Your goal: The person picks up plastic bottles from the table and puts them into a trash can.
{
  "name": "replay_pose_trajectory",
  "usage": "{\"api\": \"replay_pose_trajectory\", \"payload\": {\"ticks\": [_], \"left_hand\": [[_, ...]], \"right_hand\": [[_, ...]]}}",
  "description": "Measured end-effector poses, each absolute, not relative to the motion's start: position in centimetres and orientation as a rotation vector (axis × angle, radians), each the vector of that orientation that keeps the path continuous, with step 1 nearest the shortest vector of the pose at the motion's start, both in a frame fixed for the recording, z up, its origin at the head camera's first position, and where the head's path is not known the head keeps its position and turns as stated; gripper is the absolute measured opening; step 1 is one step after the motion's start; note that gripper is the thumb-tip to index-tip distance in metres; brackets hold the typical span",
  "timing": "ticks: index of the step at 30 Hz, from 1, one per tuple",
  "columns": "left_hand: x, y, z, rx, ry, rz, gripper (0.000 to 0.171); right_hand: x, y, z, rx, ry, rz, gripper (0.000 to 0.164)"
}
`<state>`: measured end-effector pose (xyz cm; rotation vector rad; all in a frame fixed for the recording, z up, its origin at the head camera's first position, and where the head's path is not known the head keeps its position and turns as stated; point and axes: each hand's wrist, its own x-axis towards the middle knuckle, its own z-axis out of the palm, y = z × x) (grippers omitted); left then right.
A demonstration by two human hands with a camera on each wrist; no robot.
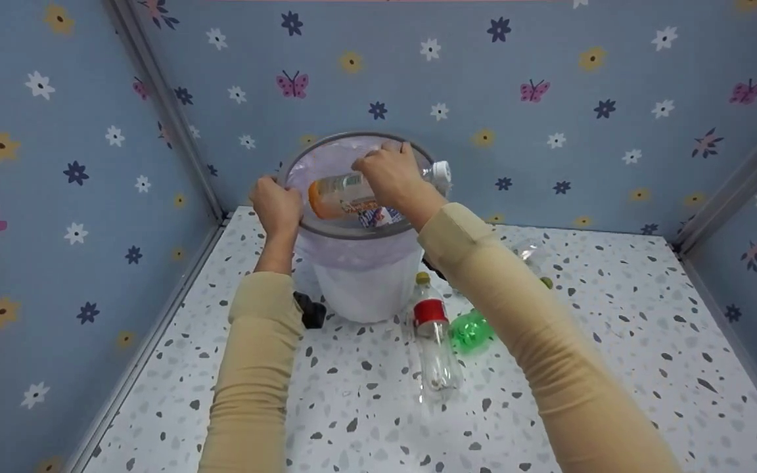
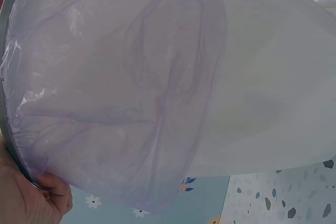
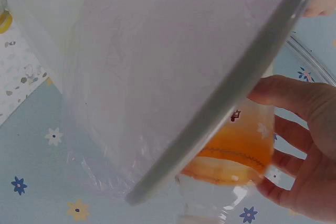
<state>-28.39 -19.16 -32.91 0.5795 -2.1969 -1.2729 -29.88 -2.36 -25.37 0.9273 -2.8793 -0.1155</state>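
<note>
While my left hand (image 1: 276, 207) grips the bin (image 1: 368, 282) rim, my right hand (image 1: 391, 174) holds an orange bottle (image 1: 344, 196) over it.
Printed pack (image 1: 380, 217) already inside; red-labelled bottle (image 1: 432, 325) and green bottle (image 1: 472, 330) left outside.

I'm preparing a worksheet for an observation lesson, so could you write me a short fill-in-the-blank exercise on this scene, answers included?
1. The left hand grips the bin by its grey ______.
2. The right hand holds an orange-and-clear bottle with a ______ cap.
3. The yellow-capped bottle has a ______ label.
4. The green plastic item is partly hidden by the person's ______ sleeve.

Missing words: rim; white; red; right.
</note>
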Motion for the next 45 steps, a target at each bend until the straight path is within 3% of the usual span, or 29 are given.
{"api": "replay_pose_trajectory", "payload": {"ticks": [12,27,45], "left_hand": [[-28.4,-19.1,-32.9,0.575,-2.19,-1.28,0.029],[-28.6,-19.2,-32.9,0.591,-2.225,-1.291,0.031],[-28.7,-19.2,-32.9,0.576,-2.215,-1.246,0.027]], "right_hand": [[-30.2,-1.0,-25.7,0.92,-2.744,0.182,0.03],[-29.3,3.1,-26.5,0.765,-2.661,0.616,0.025],[-25.6,7.6,-29.8,0.693,-2.393,0.981,0.02]]}}
